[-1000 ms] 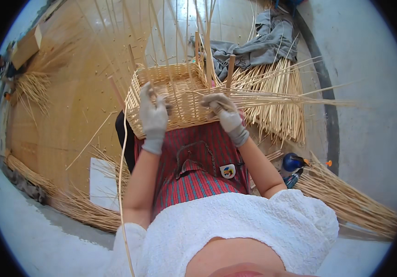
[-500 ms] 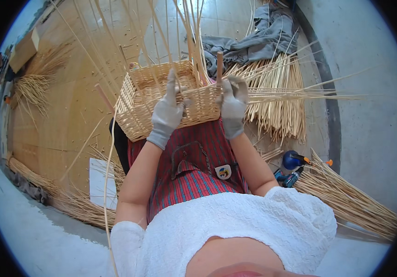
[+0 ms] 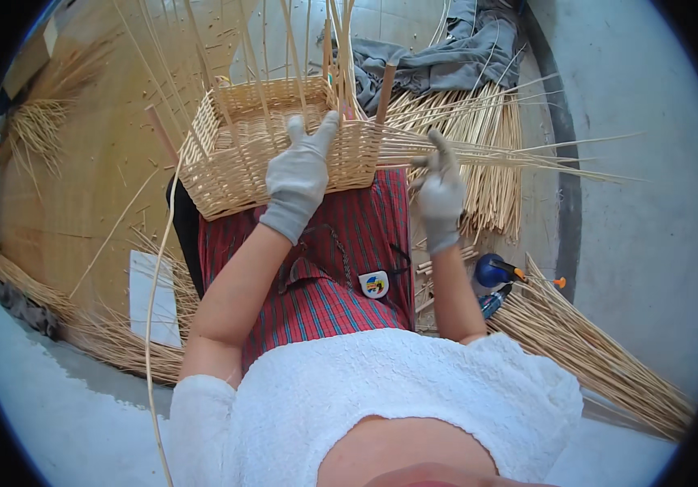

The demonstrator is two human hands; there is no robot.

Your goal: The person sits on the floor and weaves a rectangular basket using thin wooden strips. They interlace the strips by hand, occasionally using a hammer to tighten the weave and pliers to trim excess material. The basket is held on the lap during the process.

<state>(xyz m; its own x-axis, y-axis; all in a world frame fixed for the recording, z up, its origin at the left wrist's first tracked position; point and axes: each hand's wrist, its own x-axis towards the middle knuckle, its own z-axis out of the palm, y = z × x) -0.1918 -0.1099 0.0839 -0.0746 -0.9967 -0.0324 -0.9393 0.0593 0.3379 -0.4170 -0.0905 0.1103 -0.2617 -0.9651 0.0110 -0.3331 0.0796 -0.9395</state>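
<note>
A pale wicker basket point(image 3: 227, 183), rectangular and partly woven, rests tilted on my lap over a red striped apron point(image 3: 316, 316). Wooden posts stand at its corners, and long upright canes rise from its walls. My gloved left hand point(image 3: 296, 178) grips the near wall, thumb and index finger at the rim and the other fingers largely hidden. To the basket's right, my gloved right hand point(image 3: 440, 199) is apart from it, fingers spread beside a bunch of loose cane strands point(image 3: 519, 154) jutting from the right corner. I see nothing held in it.
Behind the strands lies a cane bundle point(image 3: 491, 199) partly under a grey cloth point(image 3: 446, 69). A power drill point(image 3: 493, 302), a blue round tool point(image 3: 491, 269) and more canes point(image 3: 592, 349) are at right. Left are a white sheet point(image 3: 154, 296) and cane piles point(image 3: 113, 341).
My right hand has come off the basket's right corner and moved right, its fingers spreading. My left hand stays at the near wall. The basket appears slightly higher and farther left in view.
</note>
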